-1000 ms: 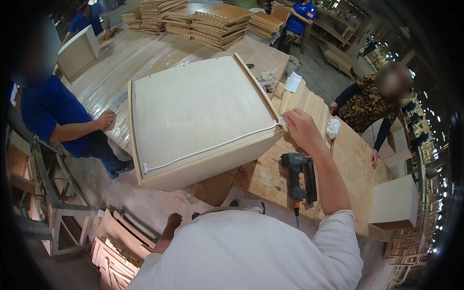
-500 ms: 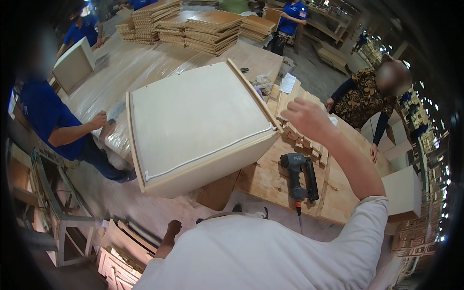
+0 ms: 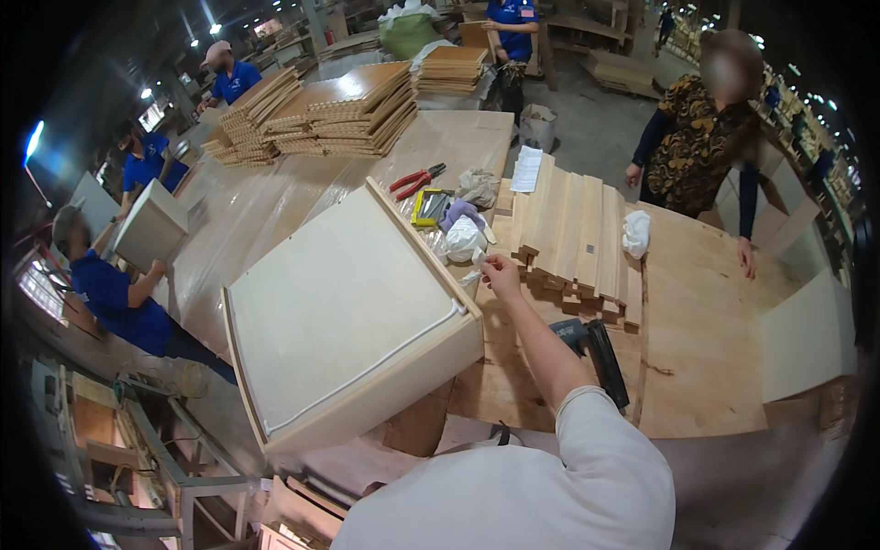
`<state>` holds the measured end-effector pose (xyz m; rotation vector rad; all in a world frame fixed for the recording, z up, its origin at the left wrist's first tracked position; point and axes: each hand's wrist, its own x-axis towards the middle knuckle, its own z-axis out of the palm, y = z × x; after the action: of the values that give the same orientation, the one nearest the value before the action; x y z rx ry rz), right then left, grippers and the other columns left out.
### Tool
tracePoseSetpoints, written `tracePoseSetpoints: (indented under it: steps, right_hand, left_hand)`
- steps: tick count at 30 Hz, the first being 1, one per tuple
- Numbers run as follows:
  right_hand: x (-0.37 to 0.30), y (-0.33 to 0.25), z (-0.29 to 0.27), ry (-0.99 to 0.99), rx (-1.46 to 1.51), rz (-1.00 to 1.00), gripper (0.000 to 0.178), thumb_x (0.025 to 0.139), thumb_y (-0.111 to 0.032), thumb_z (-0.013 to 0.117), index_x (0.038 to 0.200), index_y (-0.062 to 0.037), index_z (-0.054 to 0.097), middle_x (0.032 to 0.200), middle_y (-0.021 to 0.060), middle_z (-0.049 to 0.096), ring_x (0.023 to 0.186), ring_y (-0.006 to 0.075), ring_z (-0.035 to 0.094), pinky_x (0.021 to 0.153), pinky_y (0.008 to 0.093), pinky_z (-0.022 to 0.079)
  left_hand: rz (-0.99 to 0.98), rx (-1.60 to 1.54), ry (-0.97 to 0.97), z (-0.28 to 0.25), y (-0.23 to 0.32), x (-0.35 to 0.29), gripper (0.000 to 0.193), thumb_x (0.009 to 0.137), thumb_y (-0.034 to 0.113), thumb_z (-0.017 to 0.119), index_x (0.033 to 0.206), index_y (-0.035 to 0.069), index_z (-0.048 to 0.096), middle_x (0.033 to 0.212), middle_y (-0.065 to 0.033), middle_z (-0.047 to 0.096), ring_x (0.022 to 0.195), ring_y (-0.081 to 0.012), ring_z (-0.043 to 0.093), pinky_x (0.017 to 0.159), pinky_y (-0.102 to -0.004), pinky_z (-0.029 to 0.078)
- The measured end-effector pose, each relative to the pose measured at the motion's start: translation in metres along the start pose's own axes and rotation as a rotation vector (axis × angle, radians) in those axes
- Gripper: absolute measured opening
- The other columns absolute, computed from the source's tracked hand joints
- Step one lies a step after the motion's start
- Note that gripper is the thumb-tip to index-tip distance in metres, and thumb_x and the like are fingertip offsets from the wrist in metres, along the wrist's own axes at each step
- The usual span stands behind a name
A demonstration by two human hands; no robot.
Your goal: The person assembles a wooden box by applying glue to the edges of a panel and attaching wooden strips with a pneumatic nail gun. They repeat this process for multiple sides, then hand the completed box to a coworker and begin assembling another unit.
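- Box (image 3: 339, 302) of pale wood, wide and shallow, lies left of centre, its near side jutting past the counter (image 3: 701, 376); a white bead (image 3: 367, 370) runs along the near side of its top panel.
- Right hand (image 3: 500, 277), just beyond the box's right edge: the grip is a closed pinch of thumb and fingers on a crumpled white scrap (image 3: 477, 267).
- Left hand: not visible, so its grip cannot be told.
- Just beyond the scrap, a white bundle (image 3: 465, 238) sits beside a purple cloth (image 3: 462, 214); farther off lie a yellow-edged pack (image 3: 431, 207) and red-handled pliers (image 3: 415, 181).
- Right of the hand, wooden strips (image 3: 579, 234) are stacked, with a paper sheet (image 3: 526, 170) at their far left corner.
- Nearer, a black nail gun (image 3: 606, 367) rests on the counter, partly hidden by the right forearm.
- Far right stands a person in a patterned top (image 3: 698, 137).
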<state>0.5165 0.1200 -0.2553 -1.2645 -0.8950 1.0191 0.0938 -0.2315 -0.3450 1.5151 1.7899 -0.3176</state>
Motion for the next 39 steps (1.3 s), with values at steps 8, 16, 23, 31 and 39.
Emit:
tracePoseSetpoints:
  steps: [8,16,23,31,39]
  right_hand:
    - [0.021,0.039,0.008,-0.116,-0.381,-0.008,0.017,0.08,-0.015,0.062,0.092,-0.0036,0.064,0.079,0.0083,0.065,0.074,0.019,0.064,0.065,0.0314,0.05]
    - [0.055,-0.05,-0.026,-0.074,-0.873,-0.057,0.033,0.082,-0.036,0.058,0.102,-0.0113,0.064,0.095,0.0133,0.066,0.091,0.0298,0.063,0.077,0.0404,0.05]
    - [0.096,-0.083,-0.082,0.096,-1.316,0.069,0.067,0.066,-0.045,0.077,0.111,-0.0013,0.053,0.109,0.0213,0.058,0.099,0.0328,0.06,0.082,0.0421,0.05]
    - [0.093,-0.067,-0.101,0.045,-1.137,0.209,0.081,0.065,-0.051,0.074,0.121,0.0015,0.048,0.125,0.0237,0.048,0.106,0.0366,0.057,0.085,0.0421,0.051]
    - [0.086,-0.083,-0.101,-0.033,-1.088,0.153,0.058,0.065,-0.04,0.077,0.1,0.0028,0.063,0.097,0.0233,0.064,0.088,0.0312,0.066,0.075,0.0401,0.053]
  left_hand:
    - [-0.158,-0.194,0.009,0.008,0.022,-0.02,0.025,0.081,0.022,0.058,0.095,0.002,0.065,0.08,-0.0134,0.066,0.072,-0.0248,0.064,0.064,-0.0404,0.051]
    - [-0.247,-0.338,-0.012,0.04,0.053,-0.018,0.027,0.083,0.023,0.056,0.097,0.001,0.063,0.078,-0.013,0.065,0.068,-0.0227,0.062,0.06,-0.039,0.05]
    - [-0.307,-0.479,0.087,0.031,0.056,-0.019,0.028,0.085,0.023,0.055,0.098,-0.001,0.061,0.076,-0.0126,0.065,0.064,-0.0208,0.061,0.057,-0.0378,0.049]
    - [-0.362,-1.115,0.378,-0.021,0.013,-0.036,0.031,0.086,0.023,0.053,0.104,-0.001,0.057,0.078,-0.0111,0.063,0.059,-0.0182,0.058,0.052,-0.0343,0.047]
    - [-0.282,-1.24,0.516,-0.082,-0.016,-0.031,0.032,0.086,0.025,0.054,0.108,0.002,0.053,0.09,-0.0107,0.062,0.067,-0.0175,0.06,0.053,-0.0256,0.044]
